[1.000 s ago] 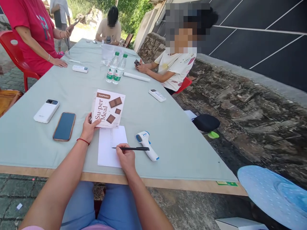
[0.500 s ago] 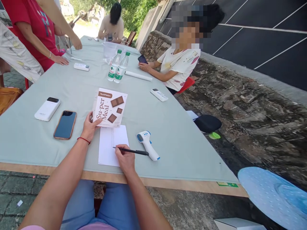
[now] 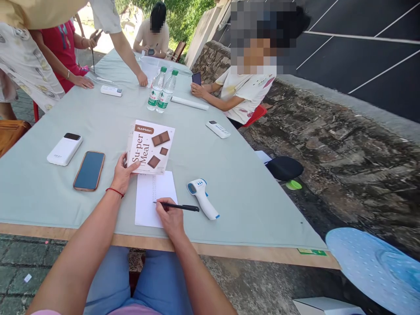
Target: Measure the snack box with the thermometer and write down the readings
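Note:
My left hand (image 3: pixel 124 173) is closed round the lower left side of a white and brown box (image 3: pixel 152 146) labelled "Su-per Meal", tilted up with its printed front towards me. Below the box lies a white sheet of paper (image 3: pixel 147 214) with a column of small writing, its top edge hidden behind the box. In my right hand (image 3: pixel 171 218) is a black pen (image 3: pixel 185 207), its tip at the writing. A white and blue infrared thermometer (image 3: pixel 205 201) rests just right of the paper. Left of my left hand lies a phone (image 3: pixel 89 170) in a brown case.
The table (image 3: pixel 256 210) has a pale green cloth. White power banks (image 3: pixel 64 148) lie around it. Two water bottles (image 3: pixel 160 94) stand mid-table by a clear plastic tub (image 3: pixel 149 65). One person sits at right with a phone (image 3: pixel 196 78), another at the far end; others stand at left.
The pen has shifted slightly left and its angle has changed a little. A standing person's arm at left now reaches over the table towards the tub. The seated person's phone is tilted more upright.

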Action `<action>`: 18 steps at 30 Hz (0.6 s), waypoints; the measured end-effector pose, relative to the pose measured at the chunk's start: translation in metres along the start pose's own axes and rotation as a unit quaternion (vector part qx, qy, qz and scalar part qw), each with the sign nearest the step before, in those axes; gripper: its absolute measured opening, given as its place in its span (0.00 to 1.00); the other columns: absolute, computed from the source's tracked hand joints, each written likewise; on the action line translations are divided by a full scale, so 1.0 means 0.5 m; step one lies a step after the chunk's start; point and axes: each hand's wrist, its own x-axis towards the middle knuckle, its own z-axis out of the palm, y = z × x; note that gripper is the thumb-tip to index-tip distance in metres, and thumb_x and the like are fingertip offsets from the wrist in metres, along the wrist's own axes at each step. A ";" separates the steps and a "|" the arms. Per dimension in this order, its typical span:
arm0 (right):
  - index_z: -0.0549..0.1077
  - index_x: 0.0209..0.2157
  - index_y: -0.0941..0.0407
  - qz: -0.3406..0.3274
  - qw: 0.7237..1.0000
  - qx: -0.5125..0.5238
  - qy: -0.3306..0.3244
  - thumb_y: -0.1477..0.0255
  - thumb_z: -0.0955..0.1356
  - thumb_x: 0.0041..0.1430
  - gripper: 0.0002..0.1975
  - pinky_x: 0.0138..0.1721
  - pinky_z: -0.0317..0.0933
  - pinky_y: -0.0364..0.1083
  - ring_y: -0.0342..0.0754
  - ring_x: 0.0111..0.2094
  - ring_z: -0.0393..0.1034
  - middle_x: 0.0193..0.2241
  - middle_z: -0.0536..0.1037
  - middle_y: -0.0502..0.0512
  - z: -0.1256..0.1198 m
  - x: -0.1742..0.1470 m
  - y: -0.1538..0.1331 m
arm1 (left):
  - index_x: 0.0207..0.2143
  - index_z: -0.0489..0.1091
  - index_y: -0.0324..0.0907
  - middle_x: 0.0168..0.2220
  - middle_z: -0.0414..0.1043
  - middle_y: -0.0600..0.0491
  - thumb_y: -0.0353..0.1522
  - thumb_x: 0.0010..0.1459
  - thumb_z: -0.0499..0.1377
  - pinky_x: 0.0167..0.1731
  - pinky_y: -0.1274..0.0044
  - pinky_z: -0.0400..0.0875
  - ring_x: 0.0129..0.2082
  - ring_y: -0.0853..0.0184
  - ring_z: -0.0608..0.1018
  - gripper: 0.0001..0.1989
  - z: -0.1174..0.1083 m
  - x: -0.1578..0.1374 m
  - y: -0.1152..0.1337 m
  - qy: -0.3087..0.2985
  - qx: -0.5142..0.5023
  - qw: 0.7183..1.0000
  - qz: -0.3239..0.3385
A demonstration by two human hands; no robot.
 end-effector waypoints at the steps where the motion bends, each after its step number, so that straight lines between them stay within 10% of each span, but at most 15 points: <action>1: 0.76 0.26 0.52 0.000 1.000 -0.002 0.000 0.59 0.67 0.48 0.12 0.29 0.64 0.47 0.48 0.23 0.68 0.20 0.76 0.49 0.000 0.000 0.000 | 0.54 0.67 0.45 0.51 0.75 0.48 0.33 0.34 0.77 0.39 0.71 0.79 0.46 0.60 0.79 0.42 0.000 0.000 0.000 0.001 -0.001 1.000 -0.001; 18: 0.76 0.27 0.52 -0.010 1.000 -0.015 0.000 0.58 0.66 0.49 0.13 0.30 0.64 0.48 0.49 0.23 0.70 0.21 0.77 0.50 0.002 0.000 0.004 | 0.55 0.66 0.45 0.53 0.74 0.47 0.32 0.34 0.77 0.39 0.73 0.79 0.46 0.60 0.79 0.43 0.003 -0.004 0.005 -0.001 -0.004 1.000 -0.004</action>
